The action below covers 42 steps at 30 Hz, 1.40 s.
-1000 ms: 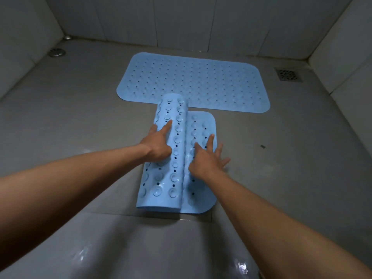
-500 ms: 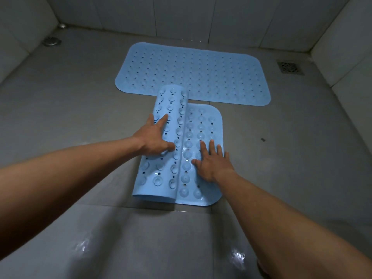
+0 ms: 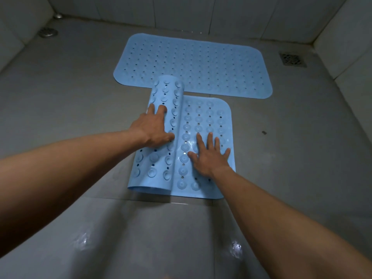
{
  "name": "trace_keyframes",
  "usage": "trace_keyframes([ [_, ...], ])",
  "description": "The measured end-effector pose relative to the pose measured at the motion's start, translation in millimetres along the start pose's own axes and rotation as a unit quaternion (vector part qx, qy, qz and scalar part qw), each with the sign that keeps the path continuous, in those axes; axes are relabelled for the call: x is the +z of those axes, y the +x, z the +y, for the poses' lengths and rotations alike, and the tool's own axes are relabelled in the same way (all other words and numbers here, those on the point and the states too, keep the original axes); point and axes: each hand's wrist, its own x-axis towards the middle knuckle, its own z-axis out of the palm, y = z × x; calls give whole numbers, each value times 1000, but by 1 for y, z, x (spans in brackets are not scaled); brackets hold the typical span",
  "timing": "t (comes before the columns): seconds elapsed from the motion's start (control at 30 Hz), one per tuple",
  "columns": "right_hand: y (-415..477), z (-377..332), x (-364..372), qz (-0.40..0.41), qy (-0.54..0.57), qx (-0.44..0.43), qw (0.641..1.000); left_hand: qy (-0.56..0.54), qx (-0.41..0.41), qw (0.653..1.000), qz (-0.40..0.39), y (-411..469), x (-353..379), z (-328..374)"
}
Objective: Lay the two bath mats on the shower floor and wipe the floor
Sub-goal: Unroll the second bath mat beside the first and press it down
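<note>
A light blue bath mat [image 3: 193, 63] lies flat on the grey shower floor [image 3: 60, 97] near the back wall. In front of it a second blue mat [image 3: 209, 115] is partly unrolled, suction cups facing up, its far end touching the first mat. The rolled part [image 3: 167, 91] is on the left. My left hand [image 3: 153, 127] rests on top of the roll, fingers spread. My right hand [image 3: 209, 156] presses flat on the unrolled part, fingers apart. Neither hand grips anything.
A square drain grate [image 3: 292, 59] sits in the back right corner and a round drain [image 3: 47, 32] in the back left. Tiled walls [image 3: 221, 15] close in the back and both sides. The near floor shines wet. A small dark speck [image 3: 264, 132] lies right of the mat.
The roll has moved left and more of the second mat lies flat. My left hand has slid left with the roll; my right hand now lies further right on the flattened part.
</note>
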Motion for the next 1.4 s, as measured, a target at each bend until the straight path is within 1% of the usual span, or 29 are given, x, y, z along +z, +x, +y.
trace_keyframes([
  [0.1, 1, 4, -1, 4, -7, -2, 1000, -41, -29, 999, -1, 2, -4, 1],
  [0.2, 0, 3, -6, -4, -14, 1, 1000, -45, -39, 998, -22, 1, -9, -2],
  [0.27, -2, 9, -9, -9, -16, 1, 1000, -22, -43, 998, -44, 0, -12, -3],
  [0.4, -3, 25, -19, -19, -14, 21, 999, 46, -48, 996, -55, -2, -25, -1],
  [0.53, -2, 8, -27, -19, -21, 52, 998, 76, -35, 995, -63, -6, -26, 3],
  [0.6, 1, -14, -28, 1, -20, 19, 1000, 73, -46, 994, -63, -9, -22, -1],
  [0.7, 8, -37, -21, 18, 16, -26, 999, 36, -81, 995, -50, -15, -10, -5],
  [0.77, 11, -38, -10, -1, 15, -24, 1000, 65, -69, 995, -29, -19, -1, -10],
  [0.83, 12, -33, 1, -3, -5, -27, 1000, 93, -45, 995, -6, -21, 3, -20],
  [0.9, 12, -28, 6, 9, -12, -31, 999, 89, -37, 995, 0, -22, 2, -30],
  [0.97, 13, -26, 5, 11, -12, -29, 999, 85, -33, 996, -14, -20, 3, -32],
  [1.03, 14, -26, 5, 8, -12, -30, 999, 62, -44, 997, -27, -21, 3, -30],
  [1.13, 14, -21, 5, 10, -16, -30, 999, 37, -54, 998, -23, -26, 10, -28],
  [1.27, 12, -2, 2, 17, -29, -18, 999, 28, -38, 999, -18, -32, 24, -26],
  [1.4, 9, 25, -2, 21, -39, -10, 999, 18, -42, 999, -22, -31, 30, -29],
])
